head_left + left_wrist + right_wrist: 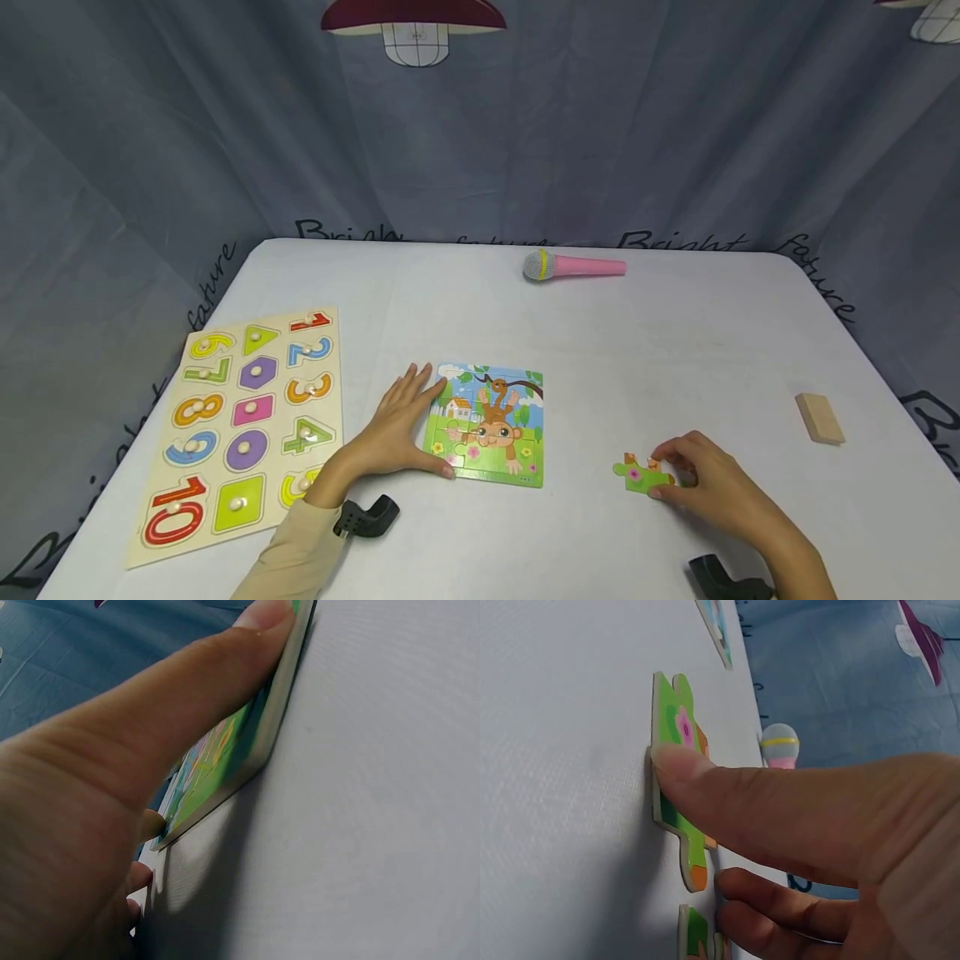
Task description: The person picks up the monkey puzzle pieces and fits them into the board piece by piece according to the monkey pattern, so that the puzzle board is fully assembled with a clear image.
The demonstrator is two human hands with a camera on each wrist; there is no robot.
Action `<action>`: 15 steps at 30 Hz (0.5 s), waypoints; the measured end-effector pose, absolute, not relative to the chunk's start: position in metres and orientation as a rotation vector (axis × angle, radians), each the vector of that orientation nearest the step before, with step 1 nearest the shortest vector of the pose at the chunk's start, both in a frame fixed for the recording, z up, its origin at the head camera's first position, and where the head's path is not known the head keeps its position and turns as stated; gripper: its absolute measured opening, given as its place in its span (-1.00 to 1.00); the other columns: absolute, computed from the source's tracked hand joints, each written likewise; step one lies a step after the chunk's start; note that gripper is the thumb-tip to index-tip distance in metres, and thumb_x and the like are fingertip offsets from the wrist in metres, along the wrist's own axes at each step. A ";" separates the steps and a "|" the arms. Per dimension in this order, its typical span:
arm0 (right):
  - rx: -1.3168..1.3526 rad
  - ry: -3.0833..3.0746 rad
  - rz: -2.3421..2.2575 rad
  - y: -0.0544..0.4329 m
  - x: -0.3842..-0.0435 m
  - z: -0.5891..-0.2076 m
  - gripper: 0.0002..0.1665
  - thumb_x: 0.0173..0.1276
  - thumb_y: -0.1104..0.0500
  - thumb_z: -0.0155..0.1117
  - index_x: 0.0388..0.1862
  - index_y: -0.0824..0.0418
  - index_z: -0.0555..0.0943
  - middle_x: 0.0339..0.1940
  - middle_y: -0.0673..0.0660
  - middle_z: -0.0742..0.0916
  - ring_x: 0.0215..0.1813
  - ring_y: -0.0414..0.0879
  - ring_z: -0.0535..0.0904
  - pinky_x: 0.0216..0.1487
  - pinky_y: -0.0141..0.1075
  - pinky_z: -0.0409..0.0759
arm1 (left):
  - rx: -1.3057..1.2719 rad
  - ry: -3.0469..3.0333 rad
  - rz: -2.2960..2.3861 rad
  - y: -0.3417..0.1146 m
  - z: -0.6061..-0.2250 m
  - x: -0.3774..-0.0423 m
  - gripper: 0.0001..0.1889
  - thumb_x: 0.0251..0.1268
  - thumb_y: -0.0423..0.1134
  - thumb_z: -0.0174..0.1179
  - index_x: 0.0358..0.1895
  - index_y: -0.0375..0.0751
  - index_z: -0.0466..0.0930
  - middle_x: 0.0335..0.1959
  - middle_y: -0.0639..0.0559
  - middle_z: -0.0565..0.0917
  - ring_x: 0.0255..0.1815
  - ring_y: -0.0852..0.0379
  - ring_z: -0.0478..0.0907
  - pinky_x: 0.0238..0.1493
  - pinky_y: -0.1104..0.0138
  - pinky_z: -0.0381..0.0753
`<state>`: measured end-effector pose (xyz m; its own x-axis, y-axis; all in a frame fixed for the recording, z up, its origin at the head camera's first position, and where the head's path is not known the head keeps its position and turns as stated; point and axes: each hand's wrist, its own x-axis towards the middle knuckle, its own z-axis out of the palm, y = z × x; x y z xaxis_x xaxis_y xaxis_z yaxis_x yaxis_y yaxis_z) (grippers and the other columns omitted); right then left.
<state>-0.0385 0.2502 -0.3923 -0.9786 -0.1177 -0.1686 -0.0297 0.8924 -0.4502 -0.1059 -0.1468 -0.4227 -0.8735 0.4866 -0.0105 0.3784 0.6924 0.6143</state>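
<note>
A square monkey jigsaw puzzle [491, 425] lies on the table in front of the person. My left hand [397, 425] is spread along its left side; the thumb rests on the near edge, and in the left wrist view the thumb [202, 675] lies across the puzzle's border. To the right of the puzzle, my right hand [708, 483] pinches a green puzzle piece [643, 478] with a pink flower. The right wrist view shows the thumb pressed on this piece [676, 806]. Another green-and-orange piece [695, 934] is close below it, partly cut off by the frame.
A board of knobbed numbers and shapes [330, 400] lies at the left, partly under the left forearm. A pink toy microphone [588, 267] rests near the far edge. A wooden block [820, 418] sits at the right. Grey curtains [600, 125] hang behind the white table.
</note>
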 end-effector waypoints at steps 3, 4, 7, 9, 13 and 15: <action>-0.105 2.873 -0.681 0.249 -0.038 -0.392 -0.47 -0.19 0.00 0.51 -0.21 0.15 0.57 -0.33 0.00 0.53 -0.32 -0.19 0.34 -0.43 -0.44 0.30 | 0.712 2.734 0.931 -0.147 -0.423 -0.106 0.25 -0.53 0.27 0.44 0.40 -0.13 0.04 0.48 -0.15 -0.14 0.49 -0.14 -0.34 0.42 -0.08 -0.30; -0.101 2.876 -0.685 0.249 -0.038 -0.392 -0.47 -0.20 0.00 0.52 -0.21 0.16 0.57 -0.31 0.01 0.55 -0.30 -0.18 0.37 -0.41 -0.43 0.34 | 0.713 2.733 0.933 -0.146 -0.423 -0.106 0.25 -0.53 0.27 0.44 0.40 -0.12 0.04 0.48 -0.15 -0.14 0.49 -0.14 -0.35 0.43 -0.07 -0.30; -0.098 2.878 -0.719 0.247 -0.037 -0.392 -0.46 -0.21 0.05 0.53 -0.22 0.20 0.54 -0.28 0.02 0.61 -0.23 -0.14 0.49 -0.33 -0.37 0.48 | 0.721 2.735 0.937 -0.146 -0.424 -0.107 0.25 -0.53 0.27 0.44 0.40 -0.13 0.04 0.48 -0.15 -0.13 0.49 -0.14 -0.34 0.42 -0.09 -0.29; -0.105 2.885 -0.736 0.246 -0.037 -0.391 -0.48 -0.21 0.09 0.53 -0.24 0.20 0.53 -0.29 0.02 0.63 -0.23 -0.14 0.53 -0.30 -0.32 0.53 | 0.725 2.736 0.946 -0.146 -0.424 -0.107 0.25 -0.52 0.27 0.44 0.40 -0.14 0.05 0.47 -0.17 -0.12 0.49 -0.16 -0.34 0.41 -0.11 -0.29; -0.114 2.891 -0.769 0.244 -0.036 -0.391 -0.49 -0.20 0.15 0.52 -0.24 0.21 0.51 -0.31 0.01 0.65 -0.27 -0.17 0.54 -0.29 -0.30 0.56 | 0.714 2.730 0.949 -0.146 -0.424 -0.106 0.25 -0.53 0.27 0.45 0.40 -0.13 0.04 0.48 -0.16 -0.13 0.49 -0.15 -0.34 0.41 -0.11 -0.29; -0.111 2.902 -0.776 0.244 -0.036 -0.392 -0.52 -0.18 0.18 0.51 -0.24 0.20 0.51 -0.32 0.01 0.65 -0.26 -0.18 0.55 -0.27 -0.30 0.58 | 0.702 2.724 0.946 -0.146 -0.424 -0.106 0.25 -0.53 0.27 0.45 0.41 -0.12 0.03 0.48 -0.14 -0.14 0.49 -0.13 -0.35 0.42 -0.09 -0.30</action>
<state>-0.0356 0.2440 -0.3920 -0.9881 -0.1056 -0.1117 -0.0357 0.8646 -0.5011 -0.1063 -0.1463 -0.4236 -0.8740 0.4859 -0.0091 0.3756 0.6872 0.6218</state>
